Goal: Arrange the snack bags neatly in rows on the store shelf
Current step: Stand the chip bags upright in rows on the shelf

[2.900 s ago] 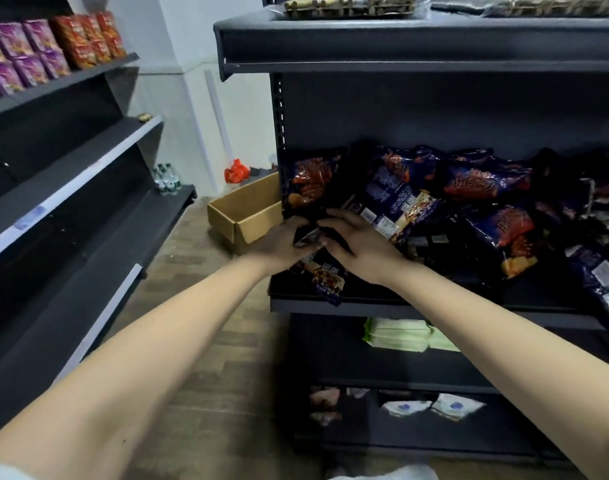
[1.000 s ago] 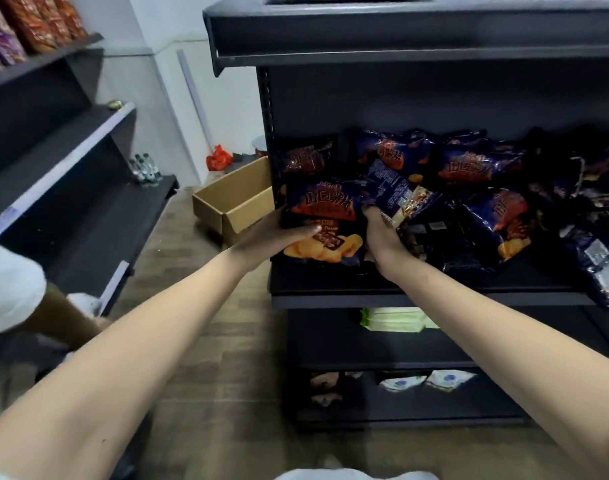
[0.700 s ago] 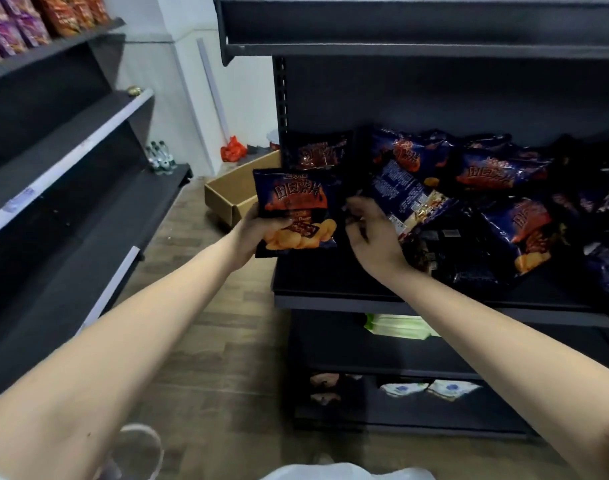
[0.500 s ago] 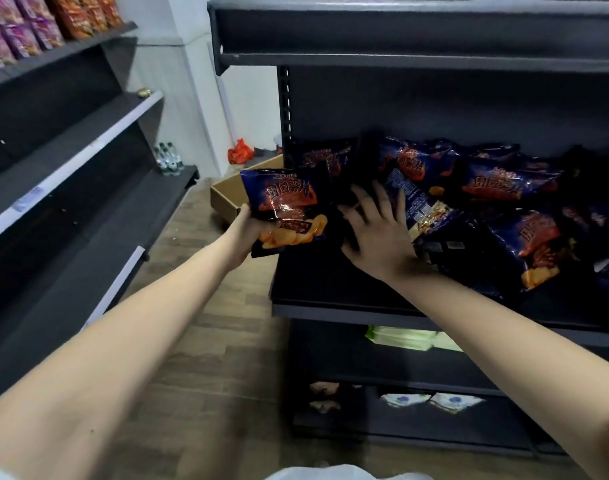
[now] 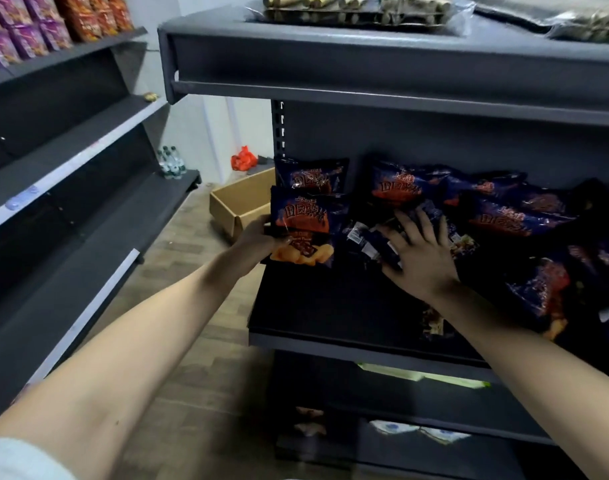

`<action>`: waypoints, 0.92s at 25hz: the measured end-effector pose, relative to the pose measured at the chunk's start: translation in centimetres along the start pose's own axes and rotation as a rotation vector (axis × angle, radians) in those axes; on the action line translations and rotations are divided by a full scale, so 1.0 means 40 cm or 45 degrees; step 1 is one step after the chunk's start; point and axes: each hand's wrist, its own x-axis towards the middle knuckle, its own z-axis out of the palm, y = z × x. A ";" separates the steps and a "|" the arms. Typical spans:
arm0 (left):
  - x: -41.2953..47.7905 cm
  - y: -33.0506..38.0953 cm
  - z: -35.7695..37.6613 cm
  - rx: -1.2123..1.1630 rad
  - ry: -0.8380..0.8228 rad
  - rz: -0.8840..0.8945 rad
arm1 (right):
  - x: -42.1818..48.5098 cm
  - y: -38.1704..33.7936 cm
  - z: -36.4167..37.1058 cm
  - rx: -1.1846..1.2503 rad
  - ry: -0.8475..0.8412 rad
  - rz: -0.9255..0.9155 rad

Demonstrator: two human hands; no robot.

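The dark store shelf (image 5: pixel 330 306) carries a jumbled heap of snack bags (image 5: pixel 504 216) along its right side. At its left end, the left hand (image 5: pixel 261 237) pinches one upright snack bag (image 5: pixel 305 230) by its edge. The right hand (image 5: pixel 420 258) lies spread flat on toppled bags beside it.

The scene is being viewed from one head-worn wide-angle camera, being aimed forward and down, close to the dark store shelf (image 5: pixel 330 306) at arm's reach.
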 end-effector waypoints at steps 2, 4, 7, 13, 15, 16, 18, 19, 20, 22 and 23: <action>0.007 -0.009 0.007 0.049 0.150 -0.004 | 0.008 -0.001 0.011 0.012 0.015 0.002; 0.014 -0.034 -0.001 0.026 0.180 0.017 | 0.014 -0.001 0.020 0.000 0.018 0.003; 0.010 -0.043 -0.021 -0.062 0.119 0.053 | 0.014 -0.005 0.024 -0.040 -0.057 0.026; 0.022 -0.016 -0.040 -0.012 -0.016 0.081 | 0.038 -0.073 -0.056 -0.136 -0.215 0.139; 0.028 -0.018 -0.048 0.019 -0.043 0.078 | 0.061 -0.132 -0.076 -0.100 -0.206 0.075; 0.032 -0.021 -0.054 0.034 -0.058 0.073 | 0.072 -0.163 -0.076 -0.058 -0.224 0.038; 0.031 -0.019 -0.067 0.084 -0.094 0.091 | 0.085 -0.208 -0.058 -0.020 -0.306 0.025; 0.031 -0.019 -0.077 0.125 -0.112 0.119 | 0.089 -0.214 -0.045 -0.036 -0.343 0.053; 0.030 -0.018 -0.091 0.170 -0.121 0.149 | 0.091 -0.212 -0.035 -0.051 -0.355 0.087; 0.029 -0.019 -0.115 0.190 -0.128 0.164 | 0.090 -0.189 -0.024 -0.033 -0.300 0.137; 0.026 -0.022 -0.124 0.173 -0.131 0.152 | 0.091 -0.175 -0.021 0.007 -0.260 0.146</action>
